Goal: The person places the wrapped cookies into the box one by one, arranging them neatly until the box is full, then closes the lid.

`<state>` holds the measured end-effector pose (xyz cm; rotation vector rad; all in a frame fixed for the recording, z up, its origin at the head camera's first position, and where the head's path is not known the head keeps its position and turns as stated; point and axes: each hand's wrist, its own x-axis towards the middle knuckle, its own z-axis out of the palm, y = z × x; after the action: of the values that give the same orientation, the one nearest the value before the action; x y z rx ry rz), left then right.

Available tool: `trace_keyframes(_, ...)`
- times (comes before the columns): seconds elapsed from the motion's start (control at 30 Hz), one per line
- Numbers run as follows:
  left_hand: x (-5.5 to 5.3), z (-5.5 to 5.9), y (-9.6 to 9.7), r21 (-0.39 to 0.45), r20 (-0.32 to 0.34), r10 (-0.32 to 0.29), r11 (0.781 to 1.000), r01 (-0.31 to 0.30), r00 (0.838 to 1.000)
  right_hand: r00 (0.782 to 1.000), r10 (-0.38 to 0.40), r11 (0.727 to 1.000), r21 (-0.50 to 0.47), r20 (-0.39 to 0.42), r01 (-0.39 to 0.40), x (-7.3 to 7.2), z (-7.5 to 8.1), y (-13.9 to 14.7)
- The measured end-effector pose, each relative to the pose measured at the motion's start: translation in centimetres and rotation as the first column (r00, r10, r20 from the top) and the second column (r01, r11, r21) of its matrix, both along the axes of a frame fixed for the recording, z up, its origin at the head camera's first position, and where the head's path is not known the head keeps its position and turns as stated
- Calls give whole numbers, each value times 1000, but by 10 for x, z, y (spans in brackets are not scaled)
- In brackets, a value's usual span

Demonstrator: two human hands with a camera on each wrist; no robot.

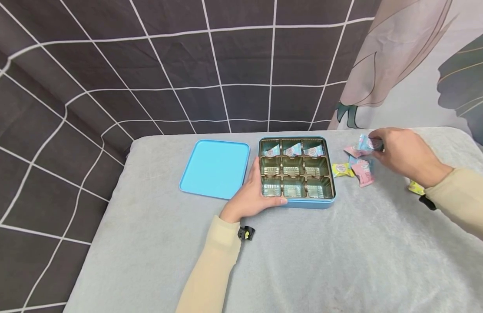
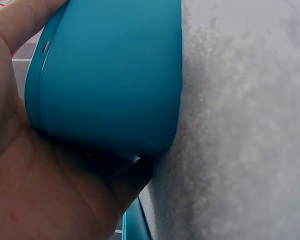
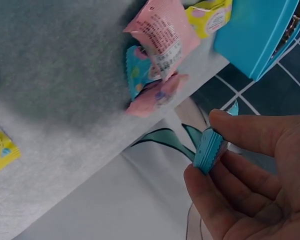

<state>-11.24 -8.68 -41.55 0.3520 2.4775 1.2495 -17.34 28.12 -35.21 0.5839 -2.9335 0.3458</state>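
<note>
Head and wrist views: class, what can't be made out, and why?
Head view: part of the held candy, covered by the right hand.
Head view: part of the rightmost yellow candy, behind the right sleeve.
Right wrist view: that candy's rest, cut by left edge.
Head view: wording on the boxed candies, too small.
Left wrist view: inside of the blue box, hidden by its wall.

Surface: curtain behind. Upon it, person's left to right: lid; box, just beside. In the box: three sweets, one per back-row compartment. Left grip: at the box's front-left corner. Right of box: heap of sweets. Right grip: at the heap's right rear, one sweet between fingers. Farther right, apart: lone sweet.
</note>
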Motion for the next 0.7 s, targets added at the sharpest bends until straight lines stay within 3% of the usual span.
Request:
trace_keyframes(0.33,1,0,0,5,9,9,1000,-9,1000,996,45,998,-33,-82,-47,3,3,-12)
trace_keyframes(0.7,0,0,0,14,3,3,1000,-3,1000,993,68,996,-54,-98,-73,7,5,-20)
